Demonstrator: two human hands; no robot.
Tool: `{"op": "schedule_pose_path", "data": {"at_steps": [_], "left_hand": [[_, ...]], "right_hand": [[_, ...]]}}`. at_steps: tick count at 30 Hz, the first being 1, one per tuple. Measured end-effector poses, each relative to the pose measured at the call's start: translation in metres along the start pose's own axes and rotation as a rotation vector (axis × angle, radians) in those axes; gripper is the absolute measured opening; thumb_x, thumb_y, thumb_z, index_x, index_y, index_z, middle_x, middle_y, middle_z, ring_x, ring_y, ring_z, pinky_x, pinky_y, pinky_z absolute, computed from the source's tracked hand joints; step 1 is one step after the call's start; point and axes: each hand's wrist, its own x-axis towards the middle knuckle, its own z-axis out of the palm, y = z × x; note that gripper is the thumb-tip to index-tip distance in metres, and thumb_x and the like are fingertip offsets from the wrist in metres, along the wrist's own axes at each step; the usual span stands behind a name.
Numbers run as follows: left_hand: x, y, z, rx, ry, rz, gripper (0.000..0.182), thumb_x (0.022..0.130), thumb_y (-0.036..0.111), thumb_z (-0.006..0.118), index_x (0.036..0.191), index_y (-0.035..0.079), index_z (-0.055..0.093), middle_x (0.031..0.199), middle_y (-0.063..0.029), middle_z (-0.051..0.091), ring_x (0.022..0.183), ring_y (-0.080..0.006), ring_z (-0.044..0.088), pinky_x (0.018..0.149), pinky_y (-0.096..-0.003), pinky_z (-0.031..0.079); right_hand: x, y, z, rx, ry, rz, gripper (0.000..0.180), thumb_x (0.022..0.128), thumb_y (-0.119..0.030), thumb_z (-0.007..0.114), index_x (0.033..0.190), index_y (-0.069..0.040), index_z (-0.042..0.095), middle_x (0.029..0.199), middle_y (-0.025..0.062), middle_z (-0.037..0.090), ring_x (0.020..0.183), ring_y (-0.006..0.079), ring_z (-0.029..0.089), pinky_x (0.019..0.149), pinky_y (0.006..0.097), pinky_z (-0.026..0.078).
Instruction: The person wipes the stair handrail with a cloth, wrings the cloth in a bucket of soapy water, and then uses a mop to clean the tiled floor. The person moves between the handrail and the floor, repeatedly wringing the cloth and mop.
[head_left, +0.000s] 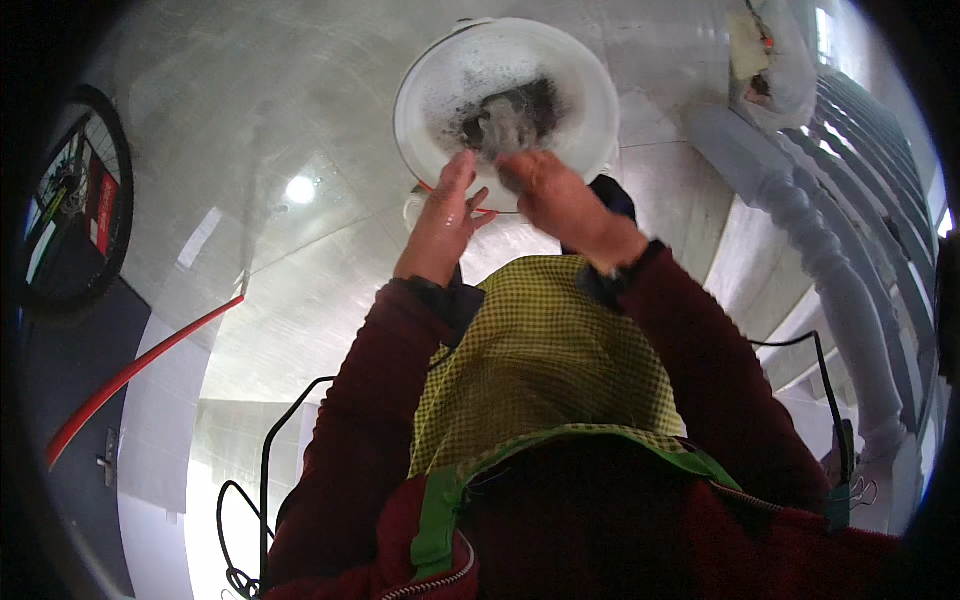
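A round white bucket (592, 112) stands on the floor before me, with foamy, dark water in it. A wet grey cloth (510, 126) hangs over the water, bunched at the fingers of my right hand (574, 206), which grips its near end; the hand is slightly blurred. My left hand (441, 225) is at the near rim, left of the cloth, its fingers apart and holding nothing that I can see. I wear a yellow checked apron (555, 330) with green edging.
Grey stair steps (757, 277) and a balustrade with turned balusters (817, 225) are on the right. A bicycle wheel (124, 187) stands at the far left, above a dark door (75, 397). A red strip (142, 364) slants in front of the door. A plastic-wrapped thing (780, 67) lies upper right.
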Motion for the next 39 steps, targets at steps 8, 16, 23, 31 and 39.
{"op": "schedule_pose_path", "data": {"at_steps": [8, 16, 23, 31, 39], "left_hand": [[-0.016, 0.004, 0.021, -0.186, -0.315, -0.006, 0.054, 0.097, 0.043, 0.048, 0.136, 0.006, 0.042, 0.122, -0.011, 0.055, 0.108, -0.0218, 0.057, 0.093, -0.0341, 0.048], [-0.031, -0.007, 0.032, -0.321, -0.239, 0.113, 0.044, 0.094, 0.009, 0.047, 0.137, 0.007, 0.04, 0.13, -0.0138, 0.051, 0.119, -0.024, 0.053, 0.098, -0.0354, 0.045], [-0.081, 0.0, 0.043, 0.135, -0.246, 0.296, 0.052, 0.09, -0.002, 0.054, 0.139, -0.002, 0.037, 0.135, -0.0122, 0.049, 0.124, -0.0206, 0.048, 0.102, -0.0352, 0.041], [-0.087, 0.012, 0.05, 0.058, -0.347, 0.216, 0.06, 0.102, 0.047, 0.036, 0.132, -0.004, 0.04, 0.126, -0.0116, 0.053, 0.118, -0.0173, 0.051, 0.098, -0.0314, 0.043], [-0.048, 0.012, 0.042, 1.009, -0.17, 0.598, 0.09, 0.078, 0.033, 0.078, 0.137, -0.003, 0.021, 0.119, -0.0277, 0.055, 0.108, -0.038, 0.059, 0.09, -0.042, 0.047]], "right_hand": [[-0.051, -0.093, -0.072, 0.227, -0.135, -0.245, 0.048, 0.065, 0.005, 0.062, 0.112, -0.007, 0.059, 0.111, 0.0119, 0.048, 0.097, 0.0299, 0.058, 0.08, 0.0339, 0.052], [-0.021, -0.026, -0.065, 1.18, 0.319, 0.378, 0.037, 0.092, -0.011, 0.058, 0.128, -0.009, 0.048, 0.124, 0.0052, 0.05, 0.108, 0.0149, 0.053, 0.094, 0.0301, 0.044], [-0.003, -0.003, -0.019, 1.51, 0.279, 0.633, 0.058, 0.098, -0.047, 0.048, 0.141, -0.01, 0.036, 0.13, 0.0107, 0.05, 0.116, 0.0202, 0.051, 0.097, 0.0333, 0.044], [0.006, -0.013, -0.039, 1.539, 0.198, 0.558, 0.067, 0.093, -0.039, 0.059, 0.147, -0.014, 0.028, 0.135, 0.0112, 0.048, 0.118, 0.0213, 0.051, 0.096, 0.0349, 0.046], [0.031, 0.018, -0.017, 0.953, 0.249, 0.462, 0.036, 0.087, -0.02, 0.064, 0.119, -0.006, 0.058, 0.105, 0.0114, 0.064, 0.094, 0.0232, 0.062, 0.086, 0.0335, 0.049]]}}
